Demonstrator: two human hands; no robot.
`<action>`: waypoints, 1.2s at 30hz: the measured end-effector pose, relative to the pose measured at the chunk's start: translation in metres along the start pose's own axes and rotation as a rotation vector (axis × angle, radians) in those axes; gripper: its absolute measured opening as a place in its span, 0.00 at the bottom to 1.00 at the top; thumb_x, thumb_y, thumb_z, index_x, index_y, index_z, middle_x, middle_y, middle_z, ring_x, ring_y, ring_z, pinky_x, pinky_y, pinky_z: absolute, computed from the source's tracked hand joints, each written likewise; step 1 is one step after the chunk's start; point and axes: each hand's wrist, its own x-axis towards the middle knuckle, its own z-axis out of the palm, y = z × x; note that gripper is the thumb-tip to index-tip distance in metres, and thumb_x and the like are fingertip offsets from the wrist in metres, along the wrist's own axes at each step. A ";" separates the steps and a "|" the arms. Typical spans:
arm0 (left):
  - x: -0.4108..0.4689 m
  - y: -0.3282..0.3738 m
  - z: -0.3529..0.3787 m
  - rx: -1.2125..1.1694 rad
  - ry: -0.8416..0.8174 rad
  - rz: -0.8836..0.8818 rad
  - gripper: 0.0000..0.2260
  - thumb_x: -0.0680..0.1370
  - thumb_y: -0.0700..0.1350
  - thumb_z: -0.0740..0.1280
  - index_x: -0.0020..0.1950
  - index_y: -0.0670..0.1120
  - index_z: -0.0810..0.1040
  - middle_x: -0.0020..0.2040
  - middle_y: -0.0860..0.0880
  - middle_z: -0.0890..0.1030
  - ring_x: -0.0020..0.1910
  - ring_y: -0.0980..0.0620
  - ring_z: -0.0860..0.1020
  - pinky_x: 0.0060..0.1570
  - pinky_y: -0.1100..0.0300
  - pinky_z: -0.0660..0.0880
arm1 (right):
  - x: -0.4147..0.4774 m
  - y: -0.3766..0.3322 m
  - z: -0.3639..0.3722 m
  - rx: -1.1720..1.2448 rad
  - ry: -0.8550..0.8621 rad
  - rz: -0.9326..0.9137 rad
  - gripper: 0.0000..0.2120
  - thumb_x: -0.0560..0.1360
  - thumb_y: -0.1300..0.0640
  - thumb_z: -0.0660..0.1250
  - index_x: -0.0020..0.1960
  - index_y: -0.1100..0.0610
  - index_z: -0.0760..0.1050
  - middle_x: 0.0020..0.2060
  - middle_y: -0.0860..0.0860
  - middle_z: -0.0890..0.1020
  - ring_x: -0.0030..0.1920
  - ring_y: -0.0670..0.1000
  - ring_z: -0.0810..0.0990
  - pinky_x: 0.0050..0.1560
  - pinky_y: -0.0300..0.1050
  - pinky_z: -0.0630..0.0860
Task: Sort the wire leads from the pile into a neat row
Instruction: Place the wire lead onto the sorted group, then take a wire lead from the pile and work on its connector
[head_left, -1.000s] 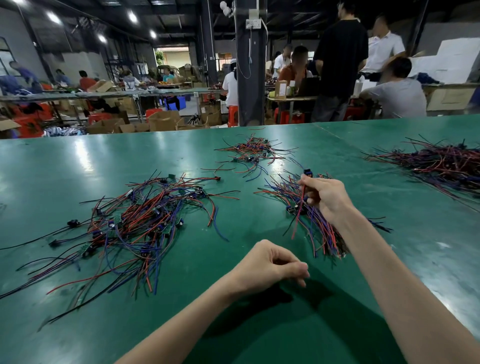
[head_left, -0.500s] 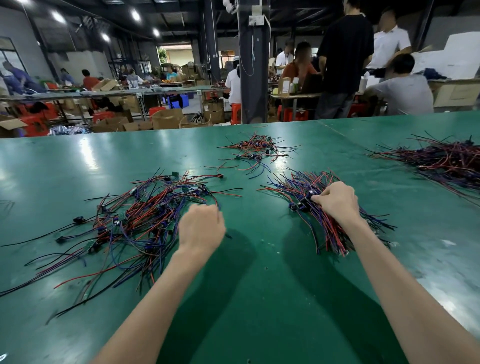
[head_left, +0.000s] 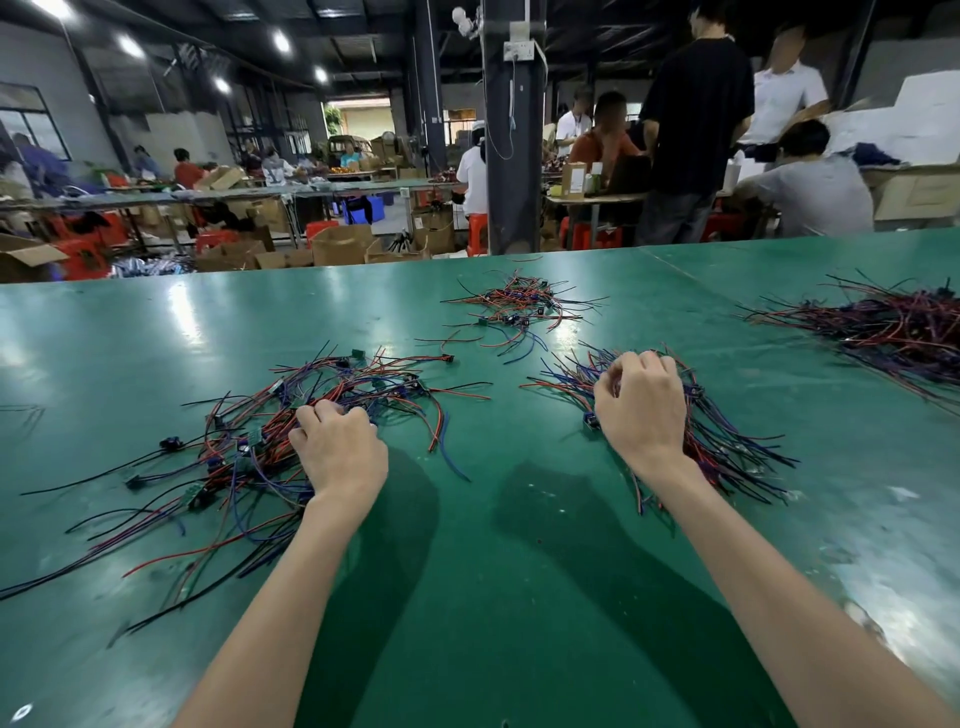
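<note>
A tangled pile of red, blue and black wire leads (head_left: 249, 457) with small connectors spreads over the left of the green table (head_left: 467, 597). My left hand (head_left: 337, 452) lies on the pile's right part, fingers curled down into the wires. To the right lies a tighter, roughly aligned bundle of leads (head_left: 727, 447). My right hand (head_left: 641, 410) is on top of that bundle, fingers bent onto the wires near their connector ends. Whether either hand pinches a lead is hidden by the knuckles.
A smaller loose pile of leads (head_left: 519, 306) lies farther back at the centre. A large dark heap of wires (head_left: 893, 327) sits at the far right. A dark pillar (head_left: 511, 130) and several people at other benches stand beyond the table's far edge.
My left hand moved from in front of me forward and left onto the tangled pile. My right hand lowered the lead it held up and settled on the right bundle.
</note>
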 end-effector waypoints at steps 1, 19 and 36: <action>0.000 0.001 -0.002 -0.072 0.033 -0.007 0.10 0.79 0.45 0.62 0.56 0.45 0.80 0.61 0.42 0.74 0.61 0.41 0.66 0.58 0.48 0.63 | -0.002 -0.003 0.000 0.026 0.025 -0.026 0.07 0.75 0.61 0.65 0.46 0.64 0.78 0.44 0.60 0.80 0.49 0.59 0.73 0.53 0.51 0.69; -0.006 0.020 -0.041 -1.158 0.580 0.258 0.09 0.83 0.42 0.56 0.58 0.39 0.72 0.44 0.36 0.76 0.28 0.48 0.75 0.27 0.57 0.73 | -0.034 -0.042 0.013 0.447 -0.296 -0.168 0.03 0.73 0.63 0.67 0.41 0.60 0.79 0.35 0.52 0.80 0.36 0.51 0.73 0.41 0.44 0.70; -0.063 0.075 -0.011 -1.628 -0.579 -0.046 0.03 0.81 0.39 0.61 0.49 0.39 0.72 0.33 0.45 0.81 0.21 0.55 0.71 0.20 0.65 0.68 | -0.035 -0.056 0.004 1.282 -0.745 0.590 0.06 0.76 0.60 0.67 0.40 0.57 0.80 0.33 0.50 0.82 0.34 0.50 0.77 0.41 0.40 0.70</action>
